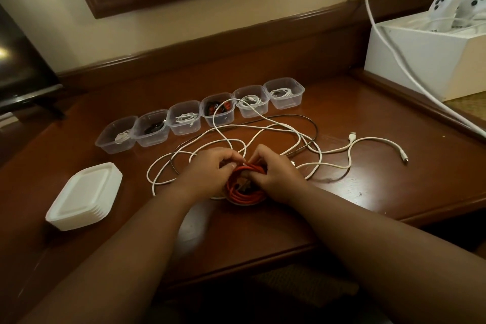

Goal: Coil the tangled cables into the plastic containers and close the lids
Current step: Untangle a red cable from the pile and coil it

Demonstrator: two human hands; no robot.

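Orange cable (246, 187) sits wound in a round coil near the front of the brown table (381, 187), inside a small clear tub that I can hardly see. My left hand (207, 169) and my right hand (273, 176) both curl their fingers around the top of the coil and hold it. White cables (263, 134) and one black cable lie in loose loops behind my hands. Six open containers (184, 118) stand in a row farther back, each with a cable inside. A stack of white lids (84, 196) waits on my left.
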